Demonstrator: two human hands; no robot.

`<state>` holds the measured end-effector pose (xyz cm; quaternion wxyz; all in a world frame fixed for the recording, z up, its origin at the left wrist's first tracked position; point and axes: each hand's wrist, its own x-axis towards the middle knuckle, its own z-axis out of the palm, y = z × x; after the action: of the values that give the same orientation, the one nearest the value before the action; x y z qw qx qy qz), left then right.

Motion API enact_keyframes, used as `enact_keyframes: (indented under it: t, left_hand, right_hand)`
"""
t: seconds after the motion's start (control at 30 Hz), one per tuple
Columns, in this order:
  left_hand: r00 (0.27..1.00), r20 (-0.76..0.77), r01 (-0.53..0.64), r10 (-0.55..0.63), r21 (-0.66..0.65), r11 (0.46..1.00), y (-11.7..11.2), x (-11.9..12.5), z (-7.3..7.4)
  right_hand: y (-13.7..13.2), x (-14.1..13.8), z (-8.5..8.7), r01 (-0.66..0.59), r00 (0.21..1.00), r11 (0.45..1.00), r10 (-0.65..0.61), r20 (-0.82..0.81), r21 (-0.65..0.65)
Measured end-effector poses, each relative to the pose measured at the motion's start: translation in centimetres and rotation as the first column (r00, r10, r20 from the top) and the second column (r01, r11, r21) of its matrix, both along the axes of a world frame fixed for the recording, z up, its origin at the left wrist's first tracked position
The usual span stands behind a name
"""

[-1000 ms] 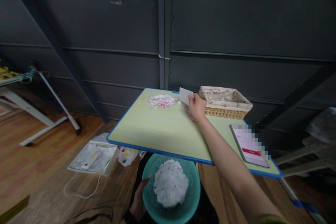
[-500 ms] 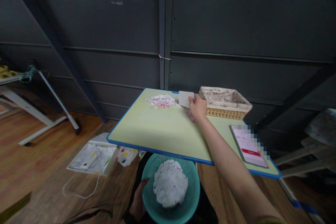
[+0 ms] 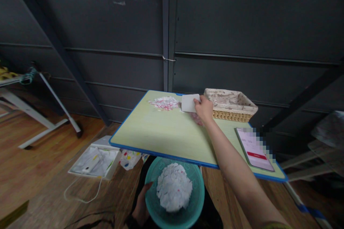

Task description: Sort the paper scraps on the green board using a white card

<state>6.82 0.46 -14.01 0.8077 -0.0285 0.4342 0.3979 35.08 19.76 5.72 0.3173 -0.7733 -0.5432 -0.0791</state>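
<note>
My right hand point(image 3: 204, 107) is closed on a flat white card point(image 3: 188, 103), held above the far part of the yellow-green board table point(image 3: 161, 132). A pile of white and pink scraps point(image 3: 164, 103) lies to the card's left. Below the hand is a smaller pinkish patch point(image 3: 197, 118), partly covered by it. My left hand point(image 3: 142, 200) grips the left rim of a teal plastic basket point(image 3: 197, 200) at my lap. Inside the basket is a heap of whitish scraps point(image 3: 174, 188).
A cloth-lined wicker basket point(image 3: 233, 115) stands at the table's back right. Nearer lies a phone point(image 3: 254, 150), partly pixelated. On the floor at left are a white box point(image 3: 107, 171) with a cable and a spotted plastic bag point(image 3: 129, 159). A dark panelled wall point(image 3: 120, 68) rises behind the table.
The card in my right hand has shifted very slightly and shows a little more of its face. My left hand and the teal basket have stayed in place.
</note>
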Motion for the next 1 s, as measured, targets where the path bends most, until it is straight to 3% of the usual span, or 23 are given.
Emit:
enact_keyframes:
  t: [0.17, 0.4, 0.77, 1.0]
  left_hand:
    - [1.0, -0.013, 0.025, -0.025, 0.01, 1.0, -0.1, 0.1, -0.1]
    - [0.997, -0.067, 0.046, -0.042, 0.062, 0.997, -0.3, -0.2, -1.0]
    - [0.998, -0.019, 0.054, -0.053, 0.035, 0.998, -0.1, -0.1, -0.8]
    - [1.0, -0.015, 0.013, -0.013, 0.019, 1.0, 0.0, 0.0, -0.2]
  right_hand:
    - [0.3, 0.7, -0.2, 0.024, 0.999, 0.999, -0.023, -0.028, 0.033]
    - [0.5, 0.3, -0.9, -0.042, 0.999, 0.999, 0.042, -0.009, 0.028]
    - [0.3, 0.2, 0.0, -0.141, 0.99, 0.99, 0.141, -0.025, 0.021]
    - [0.3, 1.4, 0.2, -0.062, 0.997, 0.998, 0.064, -0.049, 0.025]
